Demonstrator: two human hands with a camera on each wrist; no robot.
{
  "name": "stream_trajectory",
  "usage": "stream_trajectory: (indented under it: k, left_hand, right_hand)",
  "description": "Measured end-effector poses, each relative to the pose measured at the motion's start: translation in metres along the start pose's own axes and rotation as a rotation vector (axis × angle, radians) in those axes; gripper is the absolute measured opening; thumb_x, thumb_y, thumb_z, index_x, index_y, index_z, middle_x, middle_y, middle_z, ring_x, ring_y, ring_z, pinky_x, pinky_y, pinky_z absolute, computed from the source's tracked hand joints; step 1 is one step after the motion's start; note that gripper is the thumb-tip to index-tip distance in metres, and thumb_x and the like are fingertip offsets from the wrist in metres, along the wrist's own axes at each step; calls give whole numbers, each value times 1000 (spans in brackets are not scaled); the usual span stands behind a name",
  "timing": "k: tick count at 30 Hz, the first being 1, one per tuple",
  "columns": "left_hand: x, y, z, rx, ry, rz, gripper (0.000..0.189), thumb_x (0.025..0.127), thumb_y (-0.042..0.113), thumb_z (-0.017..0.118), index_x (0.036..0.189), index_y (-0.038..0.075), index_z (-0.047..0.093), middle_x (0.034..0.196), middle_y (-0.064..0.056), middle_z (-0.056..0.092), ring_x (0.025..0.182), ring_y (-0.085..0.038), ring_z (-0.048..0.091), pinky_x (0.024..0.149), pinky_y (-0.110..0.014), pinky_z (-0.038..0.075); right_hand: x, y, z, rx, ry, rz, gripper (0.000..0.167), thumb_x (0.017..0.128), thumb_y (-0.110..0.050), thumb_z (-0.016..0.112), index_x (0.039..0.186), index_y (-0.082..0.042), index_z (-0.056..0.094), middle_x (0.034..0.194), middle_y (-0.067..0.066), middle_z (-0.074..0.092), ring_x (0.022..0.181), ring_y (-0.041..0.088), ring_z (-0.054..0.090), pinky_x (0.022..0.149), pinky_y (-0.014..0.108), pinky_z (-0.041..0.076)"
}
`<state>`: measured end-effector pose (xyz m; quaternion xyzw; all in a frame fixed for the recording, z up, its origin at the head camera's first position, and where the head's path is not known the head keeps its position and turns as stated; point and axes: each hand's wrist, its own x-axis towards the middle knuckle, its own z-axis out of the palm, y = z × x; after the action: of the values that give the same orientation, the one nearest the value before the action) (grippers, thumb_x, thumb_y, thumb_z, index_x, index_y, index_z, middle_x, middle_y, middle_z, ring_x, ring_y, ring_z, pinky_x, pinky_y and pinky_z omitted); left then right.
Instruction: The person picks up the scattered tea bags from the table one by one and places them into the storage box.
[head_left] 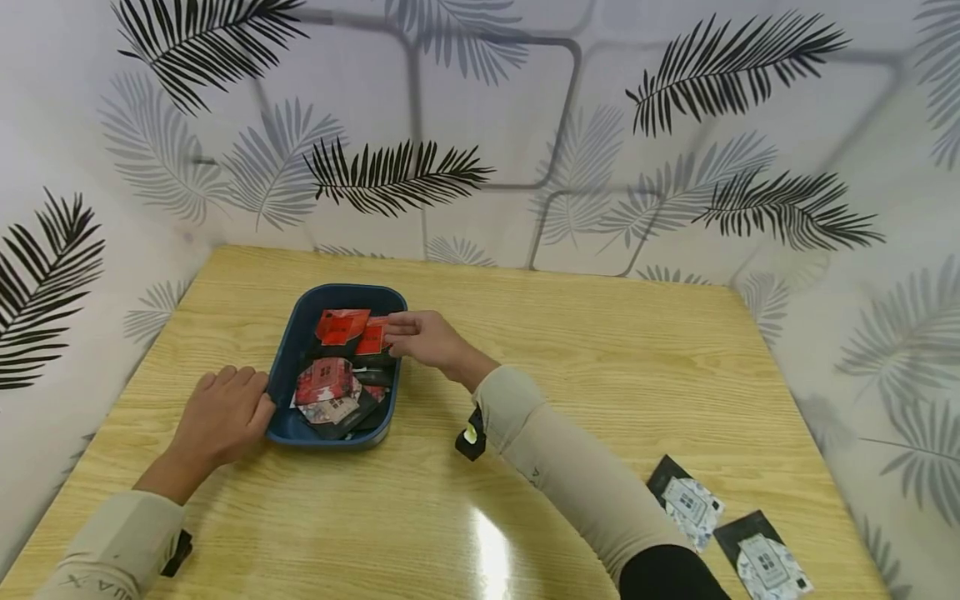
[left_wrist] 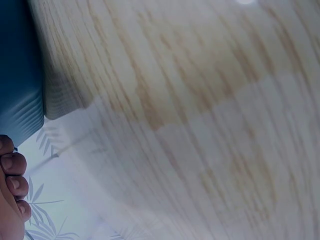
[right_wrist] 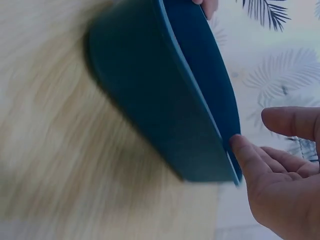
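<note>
A dark blue plastic bin (head_left: 283, 367) stands on the table's left side with several small flat packets inside. Red-and-black packets (head_left: 343, 327) lie at its far end; a red patterned packet (head_left: 322, 381) rests nearer, over others. My left hand (head_left: 225, 417) grips the bin's near-left rim, and its curled fingers (left_wrist: 15, 162) show in the left wrist view. My right hand (head_left: 427, 340) reaches over the right rim, fingers extended into the bin and thumb apart. In the right wrist view, a finger of the right hand (right_wrist: 285, 185) touches the rim; no packet shows in it.
Two black packets with pale printed fronts, one (head_left: 686, 502) slightly behind the other (head_left: 765, 557), lie at the table's near right. The wood-grain table (head_left: 600, 350) meets a leaf-patterned wall covering (head_left: 510, 117) at the back and sides.
</note>
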<state>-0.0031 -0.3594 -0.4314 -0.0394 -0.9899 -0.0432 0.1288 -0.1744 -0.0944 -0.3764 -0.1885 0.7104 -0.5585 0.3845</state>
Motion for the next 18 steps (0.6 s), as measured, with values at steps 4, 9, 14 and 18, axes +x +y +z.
stream_trajectory:
  k: [4,9,14,18]
  left_hand:
    - [1,-1,0,5,-7,1,17,91,15,46,74,11,44,72,-5,45,69,-24,41,65,-35,25]
    - [4,-1,-1,4,-9,-2,17,91,15,46,74,10,44,73,-5,46,69,-25,42,64,-35,25]
    - [3,0,1,1,-11,-1,17,90,15,46,74,11,44,72,-5,45,68,-24,41,64,-34,24]
    - [1,-1,1,3,-13,-8,17,90,15,46,74,11,43,71,-4,44,68,-24,40,64,-34,24]
  right_hand:
    - [-18,3,-28,-65,26,-5,55,98,2,53,150,2,38,149,21,50,139,31,51,109,40,46]
    - [-48,11,-72,-190,64,-27,51,99,-3,53,148,3,40,145,23,53,134,36,54,109,46,45]
    - [-91,27,-114,-384,78,-63,45,99,-8,55,142,4,49,137,26,58,125,37,60,104,45,50]
    - [-126,39,-142,-528,91,-81,39,98,-10,57,135,4,55,131,27,62,119,37,63,98,45,53]
